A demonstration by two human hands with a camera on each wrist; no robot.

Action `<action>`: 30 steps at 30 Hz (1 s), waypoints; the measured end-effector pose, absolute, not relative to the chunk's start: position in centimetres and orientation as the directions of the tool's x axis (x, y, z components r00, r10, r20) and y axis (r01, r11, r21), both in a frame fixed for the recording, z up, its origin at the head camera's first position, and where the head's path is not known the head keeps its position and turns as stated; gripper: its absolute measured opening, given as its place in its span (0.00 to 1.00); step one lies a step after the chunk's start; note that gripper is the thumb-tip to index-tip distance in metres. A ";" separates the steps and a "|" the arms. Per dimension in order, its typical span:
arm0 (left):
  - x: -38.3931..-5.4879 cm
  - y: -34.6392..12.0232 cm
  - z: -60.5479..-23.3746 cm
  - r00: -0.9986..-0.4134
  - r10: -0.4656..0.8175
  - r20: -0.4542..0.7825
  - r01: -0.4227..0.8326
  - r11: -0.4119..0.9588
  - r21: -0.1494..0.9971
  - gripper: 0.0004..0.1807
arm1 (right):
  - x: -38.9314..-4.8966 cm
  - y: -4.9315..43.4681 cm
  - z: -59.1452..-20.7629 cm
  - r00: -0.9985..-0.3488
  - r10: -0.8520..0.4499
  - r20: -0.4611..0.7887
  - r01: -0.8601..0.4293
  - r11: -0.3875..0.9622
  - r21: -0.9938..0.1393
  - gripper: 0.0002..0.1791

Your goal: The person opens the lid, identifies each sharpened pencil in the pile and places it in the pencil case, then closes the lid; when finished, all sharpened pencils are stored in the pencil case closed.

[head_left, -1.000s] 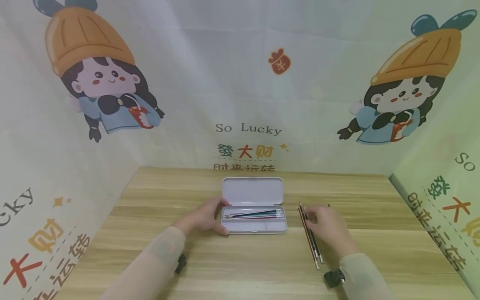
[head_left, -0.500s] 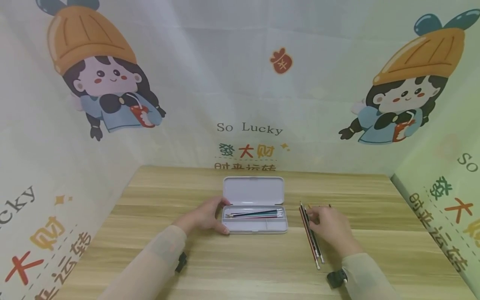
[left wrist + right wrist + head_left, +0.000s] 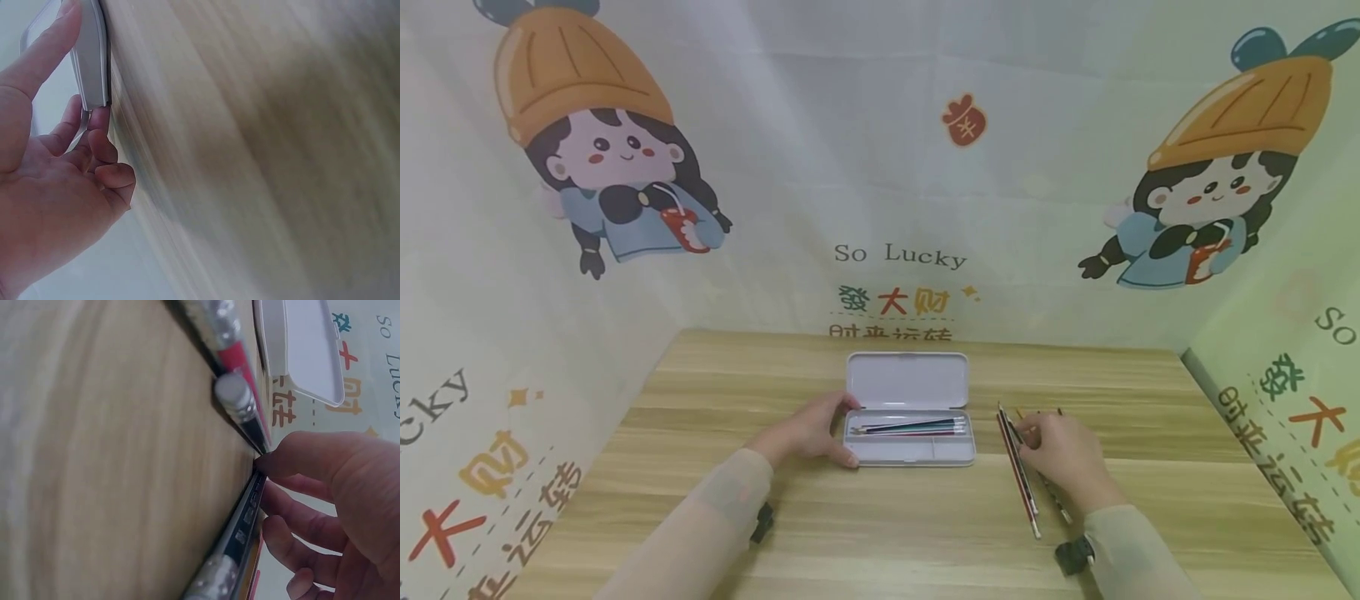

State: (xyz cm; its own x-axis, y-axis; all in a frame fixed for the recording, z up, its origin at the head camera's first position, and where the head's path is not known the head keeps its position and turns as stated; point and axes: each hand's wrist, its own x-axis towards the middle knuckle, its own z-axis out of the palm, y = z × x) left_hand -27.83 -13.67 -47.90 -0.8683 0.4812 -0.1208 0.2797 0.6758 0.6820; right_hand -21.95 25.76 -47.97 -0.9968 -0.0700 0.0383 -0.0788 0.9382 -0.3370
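A white pencil case [image 3: 880, 452] lies with its lid [image 3: 907, 381] raised, several pencils [image 3: 910, 428] inside its rear compartment. My left hand [image 3: 808, 429] grips its left end, thumb at the front corner and fingers toward the back; the left wrist view shows the thumb and fingers about the case's edge [image 3: 94, 56]. To the right of the case, my right hand [image 3: 1063, 457] pinches a black pencil [image 3: 239, 534] between thumb and finger, its metal-ringed end angled toward me. Beside that hand lie a red pencil [image 3: 1019, 487] and another dark pencil [image 3: 250, 422].
An orange pencil tip [image 3: 1019, 412] and a dark tip [image 3: 1060, 411] show beyond the right hand, their other ends hidden. The wooden table [image 3: 880, 533] meets a printed cloth backdrop [image 3: 895, 183] behind and at both sides.
My right hand has shifted slightly right, and the black pencil's near end has swung right, away from the other pencils. The left hand stays on the pencil case.
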 end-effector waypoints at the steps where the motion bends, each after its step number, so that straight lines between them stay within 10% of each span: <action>1: -27.8 -13.7 -47.9 -0.868 0.482 -0.121 0.281 0.676 0.681 0.44 | -22.0 25.7 -48.0 -0.997 -0.068 0.039 -0.077 0.938 -0.339 0.17; 30: -27.8 -13.7 -47.9 -0.869 0.476 -0.134 0.268 0.681 0.682 0.46 | -21.7 24.2 -46.8 -0.987 -0.096 0.126 -0.136 0.923 -0.361 0.16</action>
State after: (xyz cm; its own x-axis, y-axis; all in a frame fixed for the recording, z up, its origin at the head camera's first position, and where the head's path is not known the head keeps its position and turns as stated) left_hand -27.83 -13.65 -47.89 -0.8693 0.4759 -0.1336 0.2678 0.6806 0.6819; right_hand -21.74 24.25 -46.78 -0.9874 -0.0959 0.1260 -0.1357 0.9227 -0.3608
